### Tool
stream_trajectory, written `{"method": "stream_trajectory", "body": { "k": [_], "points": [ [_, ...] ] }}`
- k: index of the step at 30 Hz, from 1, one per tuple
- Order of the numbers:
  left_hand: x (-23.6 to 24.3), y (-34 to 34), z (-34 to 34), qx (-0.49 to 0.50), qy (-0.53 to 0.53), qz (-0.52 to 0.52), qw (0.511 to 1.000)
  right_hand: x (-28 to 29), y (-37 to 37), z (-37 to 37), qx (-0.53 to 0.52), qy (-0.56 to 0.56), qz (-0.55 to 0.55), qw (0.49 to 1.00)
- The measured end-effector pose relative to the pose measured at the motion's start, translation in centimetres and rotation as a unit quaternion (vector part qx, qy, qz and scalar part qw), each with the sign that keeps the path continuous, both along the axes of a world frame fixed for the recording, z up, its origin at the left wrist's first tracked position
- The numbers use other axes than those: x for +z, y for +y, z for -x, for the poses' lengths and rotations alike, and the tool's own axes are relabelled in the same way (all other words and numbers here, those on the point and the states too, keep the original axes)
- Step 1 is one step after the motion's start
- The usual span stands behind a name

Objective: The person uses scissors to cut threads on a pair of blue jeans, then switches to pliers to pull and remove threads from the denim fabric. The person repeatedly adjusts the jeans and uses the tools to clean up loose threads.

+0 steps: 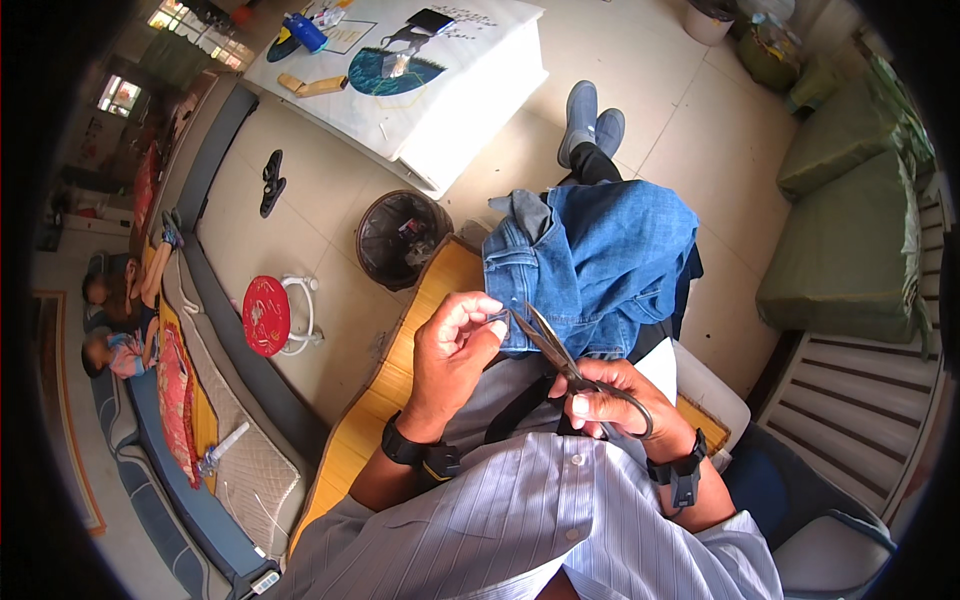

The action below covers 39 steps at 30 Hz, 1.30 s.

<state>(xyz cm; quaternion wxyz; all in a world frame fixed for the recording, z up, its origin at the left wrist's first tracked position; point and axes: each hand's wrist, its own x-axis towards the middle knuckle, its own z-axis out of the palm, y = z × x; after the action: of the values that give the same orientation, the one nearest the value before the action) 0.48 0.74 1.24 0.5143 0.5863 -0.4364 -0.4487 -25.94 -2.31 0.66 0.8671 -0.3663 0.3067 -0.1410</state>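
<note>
Blue denim jeans (590, 250) lie across my lap, the waistband toward me. My left hand (455, 355) pinches at the waistband's left edge, thumb and forefinger together; what sits between the fingertips is too small to make out, perhaps thread or cloth. My right hand (600, 400) grips dark-handled metal scissors (550, 340) by the loops, the blades slightly apart and pointing at the waistband, close beside my left fingertips.
Ahead stands a white table (480, 60) with small items; a bin (395, 240) and red stool (265, 315) are to the left. Two people (125, 355) recline on the left sofa. Green cushions (830, 250) lie on a slatted bench at right.
</note>
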Motion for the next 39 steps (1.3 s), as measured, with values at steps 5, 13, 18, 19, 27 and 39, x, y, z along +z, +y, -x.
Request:
{"method": "stream_trajectory", "body": {
  "k": [5, 13, 18, 19, 27, 39],
  "points": [
    [-0.2, -0.2, 0.2, 0.002, -0.038, 0.000, 0.999, 0.0, -0.2, 0.1, 0.004, 0.001, 0.007, 1.000],
    [-0.5, -0.2, -0.1, -0.020, -0.091, 0.023, 0.995, -0.4, 0.1, 0.6, 0.027, -0.020, -0.011, 0.999],
    [-0.1, -0.2, 0.1, -0.020, -0.118, 0.029, 0.992, -0.9, 0.2, 0.9, 0.021, -0.058, -0.070, 0.996],
    [-0.1, -0.2, 0.1, -0.021, -0.121, 0.032, 0.992, -1.0, 0.2, 0.9, 0.023, -0.066, -0.076, 0.995],
    [-0.1, -0.1, 0.0, -0.023, -0.116, 0.041, 0.992, -0.8, 0.1, 0.3, 0.020, -0.073, -0.079, 0.994],
    [-0.4, 0.0, -0.1, -0.030, -0.127, 0.051, 0.990, -0.7, -0.1, -0.2, 0.019, -0.067, -0.086, 0.994]
  ]
}}
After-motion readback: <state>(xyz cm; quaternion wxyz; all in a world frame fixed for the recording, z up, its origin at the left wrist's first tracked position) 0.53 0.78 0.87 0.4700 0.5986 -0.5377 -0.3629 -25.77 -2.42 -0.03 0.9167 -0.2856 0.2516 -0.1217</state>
